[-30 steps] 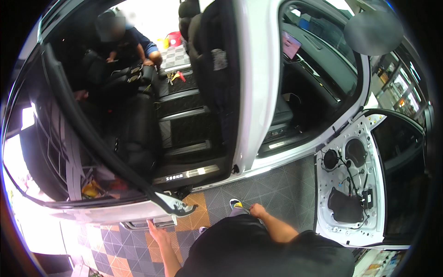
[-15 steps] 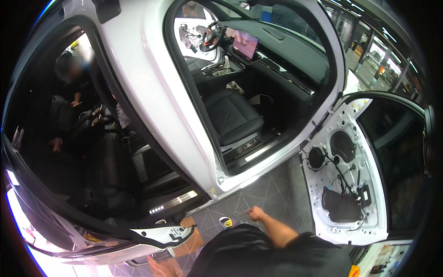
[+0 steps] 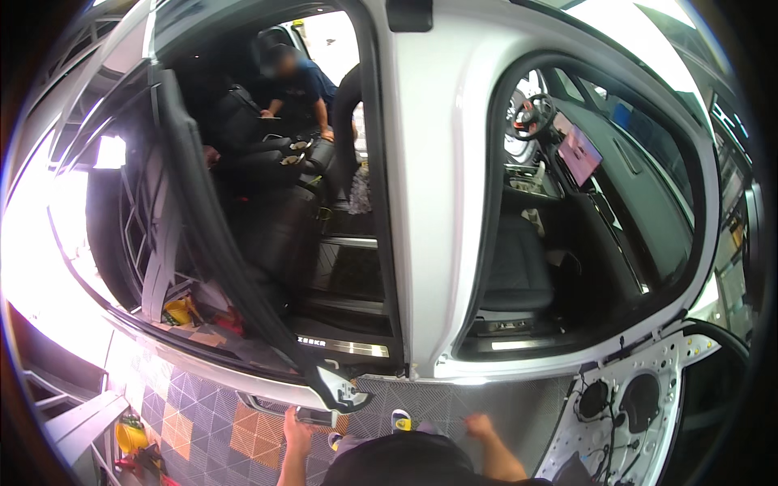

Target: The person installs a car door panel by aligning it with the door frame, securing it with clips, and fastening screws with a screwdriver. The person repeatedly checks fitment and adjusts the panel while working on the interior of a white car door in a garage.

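Observation:
Below the open rear door [image 3: 235, 356] of a white car, my left hand [image 3: 297, 437] is at the outer door handle [image 3: 318, 417]. Its fingers look curled round the handle, and their tips are partly hidden. My right hand [image 3: 481, 428] hangs low over the floor, below the front door sill. Its fingers are closed, with a small dark spot at their tips; what they hold, if anything, is too small to make out. My shoes [image 3: 401, 420] show between the two hands.
At right the open front door [image 3: 604, 429] stands without its trim panel, wiring exposed. Another person [image 3: 300, 89] leans into the rear cabin from the far side. A yellow bucket [image 3: 130, 437] and a grey metal frame [image 3: 85, 425] stand at lower left on the tiled floor [image 3: 207, 417].
My view has turned left toward the rear door. My left hand has come up to the door handle from below it. My right hand stays low with its fingers closed.

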`<state>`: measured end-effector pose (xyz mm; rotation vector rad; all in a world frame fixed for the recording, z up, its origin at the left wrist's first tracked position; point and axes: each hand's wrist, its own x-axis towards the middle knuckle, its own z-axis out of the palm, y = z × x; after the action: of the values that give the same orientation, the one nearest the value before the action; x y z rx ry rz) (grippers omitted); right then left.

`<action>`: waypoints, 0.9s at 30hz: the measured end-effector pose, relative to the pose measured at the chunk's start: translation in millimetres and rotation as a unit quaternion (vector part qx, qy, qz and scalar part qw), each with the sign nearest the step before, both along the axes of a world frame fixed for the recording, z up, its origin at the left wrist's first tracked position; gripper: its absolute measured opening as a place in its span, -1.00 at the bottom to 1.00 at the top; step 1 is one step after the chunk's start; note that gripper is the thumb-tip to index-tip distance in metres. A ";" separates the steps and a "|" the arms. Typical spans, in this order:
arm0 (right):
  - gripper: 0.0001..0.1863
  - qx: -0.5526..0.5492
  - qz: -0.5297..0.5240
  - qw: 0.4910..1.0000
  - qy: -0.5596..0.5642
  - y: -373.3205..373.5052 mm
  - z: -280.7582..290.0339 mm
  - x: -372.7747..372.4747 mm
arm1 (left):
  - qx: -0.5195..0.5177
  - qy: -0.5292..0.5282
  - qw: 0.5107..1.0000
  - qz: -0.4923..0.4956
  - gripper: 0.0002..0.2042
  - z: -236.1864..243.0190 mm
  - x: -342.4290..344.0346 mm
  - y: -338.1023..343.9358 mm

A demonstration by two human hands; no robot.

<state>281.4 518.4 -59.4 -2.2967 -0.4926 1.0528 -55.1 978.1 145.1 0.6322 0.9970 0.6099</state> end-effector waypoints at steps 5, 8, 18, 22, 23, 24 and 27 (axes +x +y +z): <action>-0.72 0.044 -0.104 0.992 0.050 33.8 11.4 3.4 | -0.002 0.047 0.995 -0.084 -0.47 11.2 12.5 -12.3; -0.71 0.080 -0.128 0.987 0.060 41.0 20.6 -1.1 | -0.007 0.041 0.985 -0.170 -0.45 18.5 17.5 -17.4; -0.70 0.016 -0.154 0.987 0.044 -2.1 31.2 -75.4 | 0.019 0.090 0.936 -0.341 -0.63 5.2 26.7 -17.8; -0.71 -0.037 -0.329 0.936 0.122 -27.9 83.2 -121.5 | 0.006 0.026 0.928 -0.373 -0.69 -13.7 34.7 -20.8; -0.72 -0.066 -0.318 0.940 0.106 -31.5 87.0 -129.2 | 0.019 0.004 0.928 -0.372 -0.70 -17.2 37.7 -20.8; -0.73 -0.086 -0.294 0.948 0.088 -41.7 89.0 -140.5 | 0.018 -0.003 0.926 -0.377 -0.70 -20.1 40.6 -21.7; -0.75 -0.119 -0.262 0.955 0.070 -76.5 73.1 -170.3 | 0.046 -0.007 0.915 -0.400 -0.66 -24.7 49.2 -25.7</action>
<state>111.0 441.9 13.7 -2.3370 0.3094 1.0264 -5.9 952.3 120.4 1.0373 0.6124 -0.0691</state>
